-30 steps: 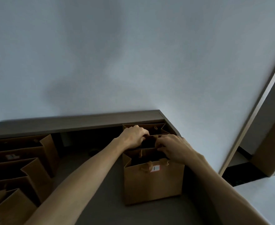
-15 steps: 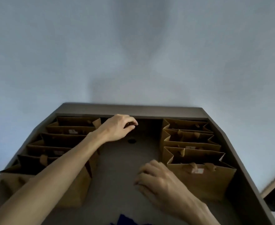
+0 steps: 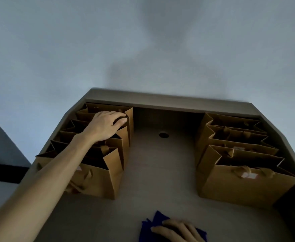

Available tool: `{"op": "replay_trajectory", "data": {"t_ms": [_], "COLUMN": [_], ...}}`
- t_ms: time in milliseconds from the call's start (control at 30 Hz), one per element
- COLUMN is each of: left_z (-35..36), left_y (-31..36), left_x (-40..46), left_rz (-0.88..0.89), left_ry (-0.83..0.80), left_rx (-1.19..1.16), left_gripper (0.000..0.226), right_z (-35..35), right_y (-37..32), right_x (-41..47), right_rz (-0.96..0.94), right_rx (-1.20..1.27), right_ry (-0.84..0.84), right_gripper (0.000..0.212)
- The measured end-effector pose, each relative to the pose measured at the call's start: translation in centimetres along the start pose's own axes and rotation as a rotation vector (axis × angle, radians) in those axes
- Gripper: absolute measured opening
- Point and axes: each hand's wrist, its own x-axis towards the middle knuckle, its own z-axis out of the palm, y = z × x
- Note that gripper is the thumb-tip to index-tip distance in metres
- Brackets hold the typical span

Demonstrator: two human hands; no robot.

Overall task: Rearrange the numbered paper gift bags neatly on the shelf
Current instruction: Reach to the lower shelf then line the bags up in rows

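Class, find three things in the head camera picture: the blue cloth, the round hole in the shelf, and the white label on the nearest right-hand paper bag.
blue cloth (image 3: 158,221): head view, its upper left corner.
round hole (image 3: 163,135): head view, its centre.
white label (image 3: 251,175): head view, its middle.

The grey shelf (image 3: 160,172) carries two rows of brown paper gift bags, left (image 3: 99,177) and right (image 3: 244,186), and a blue cloth (image 3: 153,224) near its front.
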Motion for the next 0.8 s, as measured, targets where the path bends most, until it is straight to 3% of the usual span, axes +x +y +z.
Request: {"op": "replay_trajectory", "data": {"t_ms": [33, 100, 200, 300, 533, 667, 800], "left_z": [0.1, 0.2, 0.3, 0.3, 0.3, 0.4, 0.5], "left_y": [0.0, 0.0, -0.1, 0.0, -0.1, -0.2, -0.1], "left_x": [0.1, 0.3, 0.4, 0.5, 0.0, 0.0, 0.4], "left_rz": [0.008, 0.022, 0.036, 0.035, 0.058, 0.065, 0.049], "left_ry": [0.001, 0.02, 0.031, 0.037, 0.064, 0.065, 0.077], "left_rx": [0.006, 0.004, -0.016, -0.025, -0.079, -0.088, -0.06], "left_gripper": [0.045, 0.043, 0.041, 0.041, 0.041, 0.039, 0.04], "right_z": [1.4, 1.4, -0.8, -1.8, -4.7, -3.8, -1.4], "right_y": [0.1, -1.0, -1.3, -0.7, 1.2, 0.1, -2.8], "right_x": [-0.4, -1.9, -0.7, 3.6, 14.8, 13.5, 7.5], "right_rz": [-0.041, -0.111, -0.163, -0.073, 0.295, 0.273, 0.125], "right_rx": [-0.225, -0.176, -0.223, -0.106, -0.091, -0.079, -0.05], "right_ry": [0.258, 0.179, 0.246, 0.264, 0.298, 0.323, 0.251], "right_gripper": [0.04, 0.036, 0.047, 0.047, 0.056, 0.053, 0.051]}}
